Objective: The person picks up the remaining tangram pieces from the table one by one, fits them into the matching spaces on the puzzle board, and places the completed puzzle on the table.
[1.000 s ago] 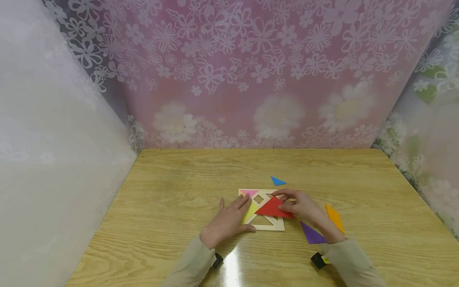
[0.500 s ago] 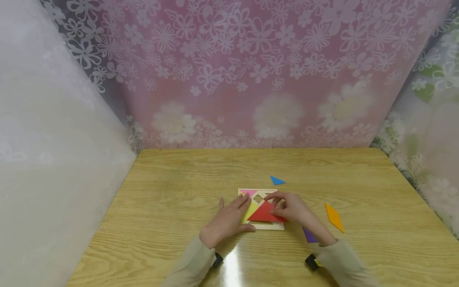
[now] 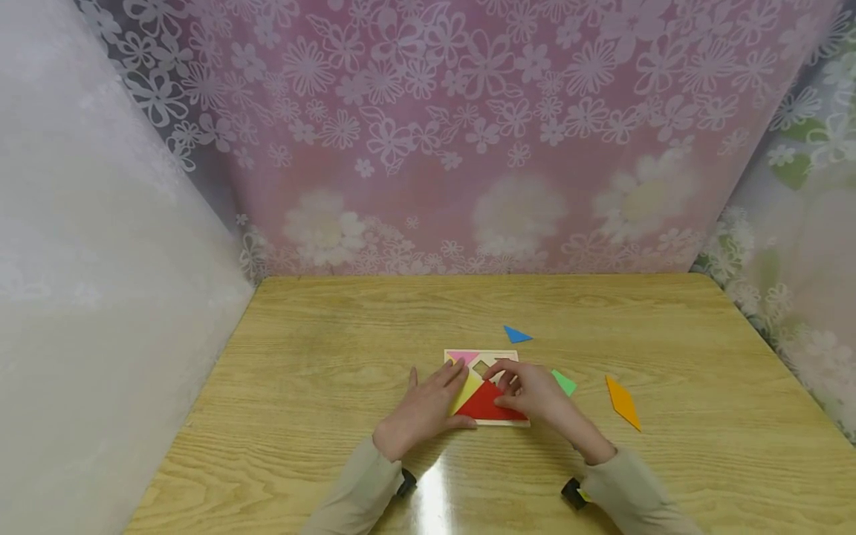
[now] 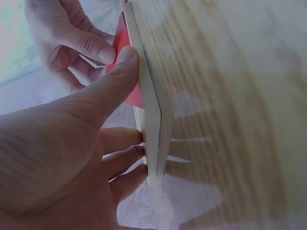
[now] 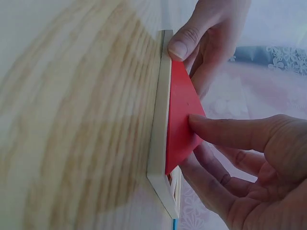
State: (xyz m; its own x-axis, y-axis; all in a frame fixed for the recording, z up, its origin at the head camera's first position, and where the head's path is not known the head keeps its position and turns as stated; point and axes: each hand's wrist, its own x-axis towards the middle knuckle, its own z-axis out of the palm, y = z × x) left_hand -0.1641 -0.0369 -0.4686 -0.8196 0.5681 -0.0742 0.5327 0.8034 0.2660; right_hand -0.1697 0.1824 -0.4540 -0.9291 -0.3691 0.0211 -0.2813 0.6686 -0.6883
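Observation:
A pale wooden tangram board (image 3: 495, 355) lies on the table, with a pink triangle (image 3: 461, 358) and a yellow triangle (image 3: 468, 390) in its left part. My left hand (image 3: 424, 401) rests spread on the board's left side, fingers straight, thumb at the near edge. With thumb and fingers my right hand (image 3: 528, 390) pinches a big red triangle (image 3: 484, 405) over the near part of the board. In the right wrist view the red triangle (image 5: 182, 120) tilts up from the board, its long edge along the board's near side. The right hand hides part of the board's cut-outs.
Beyond the board lies a small blue triangle (image 3: 518, 334). To the right are a green piece (image 3: 564, 382), partly behind the right hand, and an orange parallelogram (image 3: 623, 403). The wooden table (image 3: 321, 334) meets a flowered curtain (image 3: 414, 186) at the back.
My right hand has carried the red triangle left and nearer, over the board's near cut-out. The purple triangle is now hidden by the right arm, and the green piece shows. My left hand stays put.

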